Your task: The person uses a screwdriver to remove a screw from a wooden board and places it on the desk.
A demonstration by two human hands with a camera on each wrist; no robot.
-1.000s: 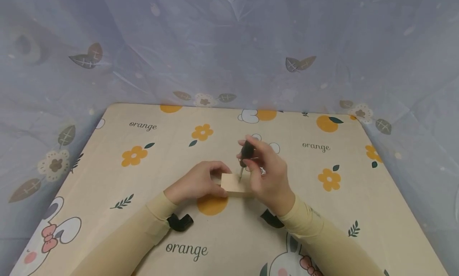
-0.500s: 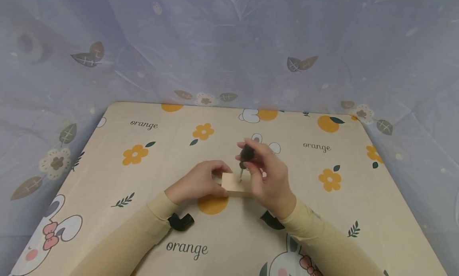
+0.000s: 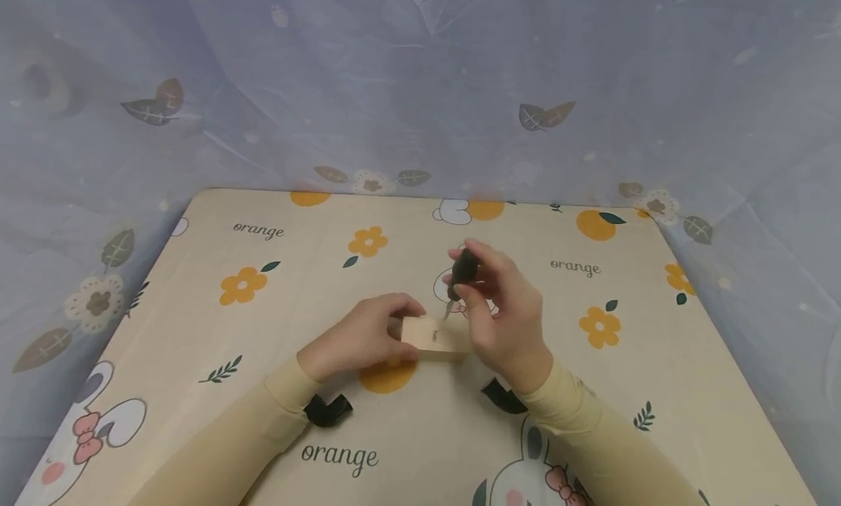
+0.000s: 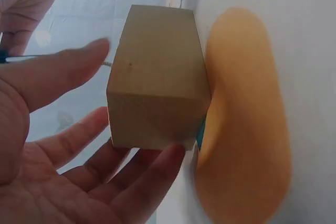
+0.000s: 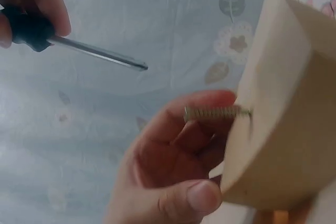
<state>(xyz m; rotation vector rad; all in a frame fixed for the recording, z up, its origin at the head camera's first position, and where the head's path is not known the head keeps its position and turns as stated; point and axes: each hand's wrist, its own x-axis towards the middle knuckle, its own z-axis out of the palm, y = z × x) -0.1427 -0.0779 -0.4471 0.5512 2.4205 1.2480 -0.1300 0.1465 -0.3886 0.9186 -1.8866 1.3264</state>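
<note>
A pale wooden block (image 3: 417, 331) rests on the table in the middle of the head view. My left hand (image 3: 361, 336) grips its left end between thumb and fingers. From the block's top face stands a threaded screw (image 5: 218, 113), most of its length exposed. My right hand (image 3: 509, 323) holds a screwdriver (image 3: 465, 266) by its dark handle, shaft pointing down. In the right wrist view the screwdriver's tip (image 5: 142, 66) is apart from the screw head. A small dark hole (image 4: 130, 64) shows on a side face of the block (image 4: 163, 51).
The table is covered by a cream cloth (image 3: 282, 309) printed with flowers, oranges and rabbits. A grey-blue patterned sheet (image 3: 368, 90) hangs behind and at both sides. Black straps (image 3: 328, 411) sit at both wrists.
My right hand has lifted the screwdriver off the screw and shifted slightly right and away, uncovering the screw. My left hand and the block stay nearly in place.
</note>
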